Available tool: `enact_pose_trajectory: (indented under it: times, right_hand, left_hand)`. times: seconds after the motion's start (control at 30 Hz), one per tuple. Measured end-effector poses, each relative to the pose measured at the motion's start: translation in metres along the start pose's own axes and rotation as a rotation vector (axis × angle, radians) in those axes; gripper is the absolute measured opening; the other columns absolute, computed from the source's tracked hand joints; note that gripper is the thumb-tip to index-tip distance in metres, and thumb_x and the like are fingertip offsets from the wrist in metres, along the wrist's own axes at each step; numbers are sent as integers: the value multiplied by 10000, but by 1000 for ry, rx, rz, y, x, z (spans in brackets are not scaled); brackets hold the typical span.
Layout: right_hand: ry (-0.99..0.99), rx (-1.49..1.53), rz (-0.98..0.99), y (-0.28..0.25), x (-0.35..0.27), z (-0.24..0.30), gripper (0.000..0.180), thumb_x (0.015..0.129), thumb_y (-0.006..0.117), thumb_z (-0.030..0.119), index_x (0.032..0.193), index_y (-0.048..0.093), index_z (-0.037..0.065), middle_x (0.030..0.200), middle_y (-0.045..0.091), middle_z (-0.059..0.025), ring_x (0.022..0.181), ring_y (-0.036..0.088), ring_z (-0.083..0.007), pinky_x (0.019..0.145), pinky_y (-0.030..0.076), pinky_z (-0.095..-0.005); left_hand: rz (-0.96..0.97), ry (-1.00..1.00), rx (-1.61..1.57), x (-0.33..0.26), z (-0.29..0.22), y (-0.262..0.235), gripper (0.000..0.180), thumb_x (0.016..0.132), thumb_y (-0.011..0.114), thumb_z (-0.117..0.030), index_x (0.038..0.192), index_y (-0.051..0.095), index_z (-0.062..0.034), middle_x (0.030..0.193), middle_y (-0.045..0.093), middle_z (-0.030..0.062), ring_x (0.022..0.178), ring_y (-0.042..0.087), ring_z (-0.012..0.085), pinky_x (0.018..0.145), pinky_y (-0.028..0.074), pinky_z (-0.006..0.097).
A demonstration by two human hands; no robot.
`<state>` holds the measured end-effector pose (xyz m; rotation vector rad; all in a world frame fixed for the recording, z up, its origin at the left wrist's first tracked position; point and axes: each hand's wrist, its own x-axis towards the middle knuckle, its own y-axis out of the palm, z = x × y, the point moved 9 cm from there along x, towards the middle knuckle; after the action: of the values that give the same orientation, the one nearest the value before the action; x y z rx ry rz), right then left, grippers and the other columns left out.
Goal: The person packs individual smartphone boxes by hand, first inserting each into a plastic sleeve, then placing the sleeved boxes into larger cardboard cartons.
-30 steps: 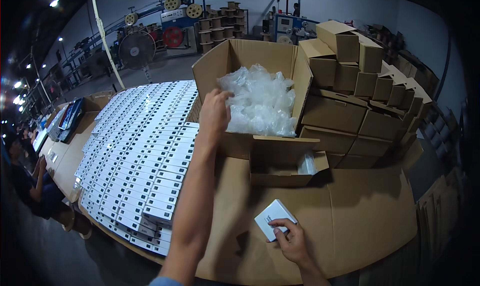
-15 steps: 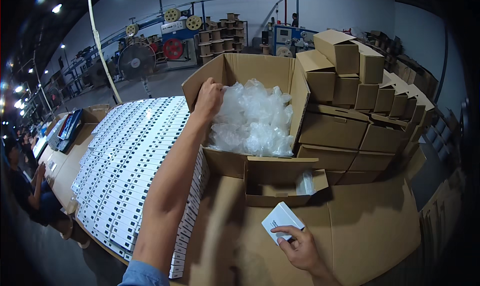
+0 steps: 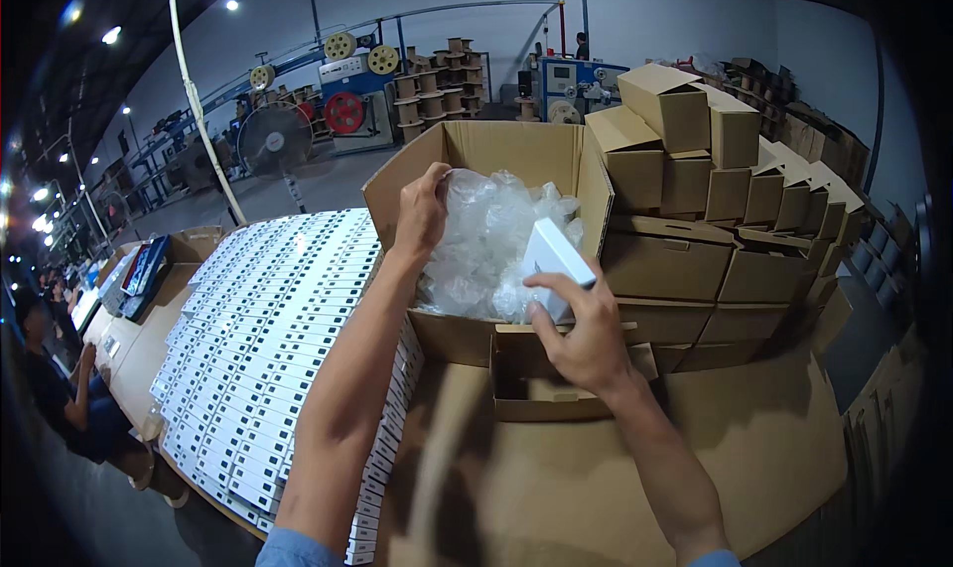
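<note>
Left hand (image 3: 421,212) fingertips: hidden among the clear crumpled plastic bags (image 3: 486,254).
Small white rectangular box (image 3: 552,259) lower end: covered by the right hand (image 3: 586,334).
Small open cardboard tray (image 3: 541,393) interior: hidden behind the right hand.
Both forearms: cut off at the lower edge.

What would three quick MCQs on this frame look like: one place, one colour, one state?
1. Where is the left hand?
A. at the clear plastic bags in the big open carton
B. on the rows of white boxes
C. on the stacked cartons

2. What colour is the small box?
A. brown
B. white
C. red

3. What is the right hand doing?
A. lying flat
B. hanging empty
C. gripping the small box

Key: 1 A, fingers are on the bags at the carton's rim; 2 B, its faces show white; 3 C, fingers wrap its lower end.
</note>
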<state>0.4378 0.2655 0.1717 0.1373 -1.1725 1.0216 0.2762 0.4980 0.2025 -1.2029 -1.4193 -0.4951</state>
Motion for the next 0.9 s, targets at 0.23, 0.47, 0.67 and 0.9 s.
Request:
enact_pose_trajectory:
  times: [0.23,0.47,0.67,0.9]
  right_hand:
    - [74,-72,-71,-14,47,-3,478,808,820,296,1184,679,38,1246,558,-266,1154,571,-422,1005,470,-455]
    - [444,333,508,8,-67,6,212,919,728,215,920,726,2,758,645,-89,738,646,-120,659,514,-292]
    - [876,656,-13,-8,-243,50,290,992,672,249,877,700,-16,699,606,14,639,516,-47,564,419,-250]
    - [854,365,-99,-15,-329,84,355,1022,628,301,895,702,-23,743,624,-1,706,519,-69,630,427,-255]
  left_hand:
    - [84,-274,-437,-23,-63,-41,192,991,663,-136,975,720,46,727,645,-17,639,558,45,553,435,224]
    - [338,-452,-498,-134,-166,-83,111,944,701,-79,982,736,18,700,663,10,576,553,37,488,390,204]
    - [-207,-1012,-1137,-326,-177,-117,533,1093,353,-462,1179,586,10,1057,609,94,1004,579,139,911,474,283]
    - [278,-1005,-805,-410,-266,-122,214,1044,574,-163,1195,616,-16,947,669,14,852,609,81,781,499,234]
